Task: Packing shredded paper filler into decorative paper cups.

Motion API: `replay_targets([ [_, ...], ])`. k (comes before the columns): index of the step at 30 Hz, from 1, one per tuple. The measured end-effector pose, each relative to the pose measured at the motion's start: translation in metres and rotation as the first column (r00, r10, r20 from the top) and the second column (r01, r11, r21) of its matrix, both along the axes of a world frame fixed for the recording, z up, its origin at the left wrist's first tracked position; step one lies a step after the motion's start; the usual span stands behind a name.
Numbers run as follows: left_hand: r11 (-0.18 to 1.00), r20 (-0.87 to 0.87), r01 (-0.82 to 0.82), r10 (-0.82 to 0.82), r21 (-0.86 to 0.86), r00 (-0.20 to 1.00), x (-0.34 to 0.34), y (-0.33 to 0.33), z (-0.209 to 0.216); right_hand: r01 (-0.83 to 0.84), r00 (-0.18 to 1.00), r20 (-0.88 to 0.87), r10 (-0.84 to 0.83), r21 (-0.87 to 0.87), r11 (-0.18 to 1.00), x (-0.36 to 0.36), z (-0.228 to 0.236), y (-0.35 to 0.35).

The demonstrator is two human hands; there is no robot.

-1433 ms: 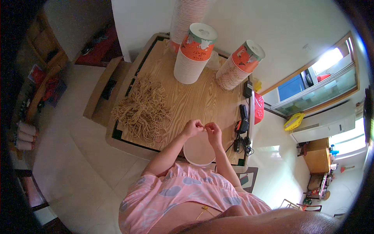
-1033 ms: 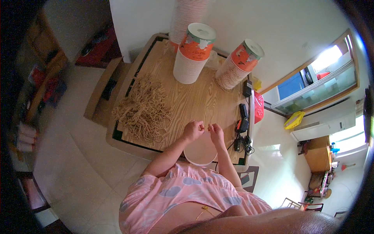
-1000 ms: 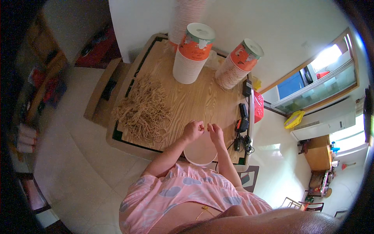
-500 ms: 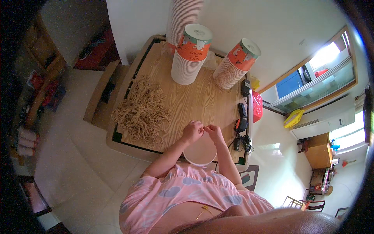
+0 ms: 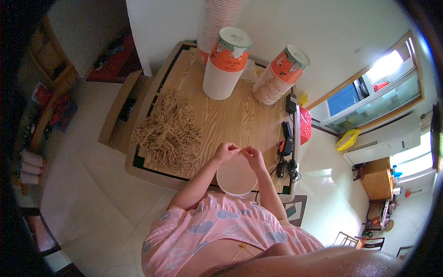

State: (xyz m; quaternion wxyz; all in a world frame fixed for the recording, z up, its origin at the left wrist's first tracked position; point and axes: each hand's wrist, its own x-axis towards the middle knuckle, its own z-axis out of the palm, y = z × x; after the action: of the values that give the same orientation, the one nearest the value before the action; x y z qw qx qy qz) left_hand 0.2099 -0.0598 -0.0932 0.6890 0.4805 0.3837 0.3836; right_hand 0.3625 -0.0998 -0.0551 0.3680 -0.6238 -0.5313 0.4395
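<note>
A round white paper bucket (image 5: 236,177) stands at the table's near edge, close against my body, with its open mouth facing up. Over its far rim my left hand (image 5: 227,152) and my right hand (image 5: 253,157) meet, fingertips pinched together and almost touching. What the fingers hold is too small to make out. To the left lies a loose heap of tan twine cords (image 5: 168,131).
Behind the hands rise upside-down stacks of buckets with orange and green print, one in the middle (image 5: 227,64) and one at right (image 5: 280,76). Black power adapters and cables (image 5: 287,147) line the table's right edge. An open cardboard box (image 5: 121,111) sits at left.
My fingers have shifted slightly at the bucket's far rim, and more of the bucket's inside shows between my hands. The cords and stacks stay where they were.
</note>
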Motion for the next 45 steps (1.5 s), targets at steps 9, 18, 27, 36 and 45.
replay_targets([
  [9, 0.999, -0.138, -0.043, 0.044, 0.009, 0.989, 0.006, 0.005, -0.012, -0.041, 0.998, 0.047, 0.039, 0.045, 0.998, -0.001, -0.002, -0.003],
  [18, 0.999, -0.183, -0.028, 0.035, 0.036, 0.983, 0.008, 0.008, -0.019, 0.007, 1.000, 0.018, -0.008, 0.060, 0.998, -0.003, -0.002, -0.002],
  [27, 0.995, -0.182, -0.043, 0.058, 0.085, 0.982, 0.008, 0.008, -0.034, 0.064, 0.996, -0.063, -0.059, 0.081, 0.995, -0.011, 0.004, -0.001],
  [36, 0.942, -0.436, 0.164, -0.022, 0.291, 0.900, -0.009, -0.002, 0.024, 0.090, 0.996, 0.001, -0.091, 0.113, 0.990, -0.011, 0.011, -0.001],
  [45, 0.884, -0.507, 0.146, 0.113, 0.445, 0.855, -0.006, -0.004, 0.031, 0.064, 0.997, 0.030, -0.068, 0.141, 0.988, -0.010, 0.016, -0.002],
])
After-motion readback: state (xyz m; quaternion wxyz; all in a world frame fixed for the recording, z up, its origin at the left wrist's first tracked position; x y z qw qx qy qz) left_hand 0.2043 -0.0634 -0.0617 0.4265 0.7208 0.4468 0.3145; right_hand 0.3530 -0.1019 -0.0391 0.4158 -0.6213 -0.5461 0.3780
